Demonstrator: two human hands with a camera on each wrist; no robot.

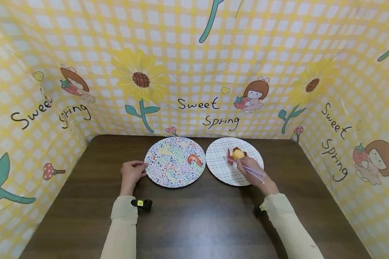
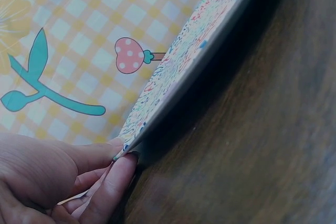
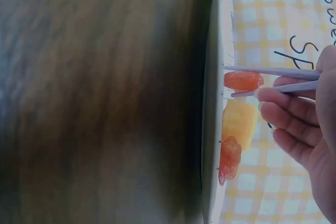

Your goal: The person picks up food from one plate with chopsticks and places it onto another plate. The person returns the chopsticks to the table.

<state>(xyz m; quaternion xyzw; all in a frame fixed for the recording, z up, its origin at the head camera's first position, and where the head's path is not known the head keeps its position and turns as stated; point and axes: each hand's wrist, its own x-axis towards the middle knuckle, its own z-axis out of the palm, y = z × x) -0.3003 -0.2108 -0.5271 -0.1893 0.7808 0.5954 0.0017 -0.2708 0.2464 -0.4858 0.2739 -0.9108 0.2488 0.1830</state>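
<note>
My left hand [image 1: 131, 175] pinches the left rim of a round plate speckled in many colours [image 1: 170, 169], thumb above and finger below. One curled orange-red piece, like a shrimp [image 1: 194, 159], lies on that plate's right side. To its right stands a white plate with a blue grid [image 1: 216, 162]. Over this plate my right hand [image 1: 254, 171] holds a pair of pale purple chopsticks [image 3: 294, 72]. Their tips lie on either side of an orange-red food piece [image 3: 244, 81]; whether they squeeze it I cannot tell. Beside it sit a yellow block [image 3: 240, 124] and another reddish piece [image 3: 230, 160].
Both plates stand side by side near the back edge of a dark brown wooden table [image 1: 194, 223]. Yellow checked cloth [image 1: 188, 72] with printed flowers and figures closes in the back and both sides. A black wrist camera [image 1: 144, 205] sits at the left cuff.
</note>
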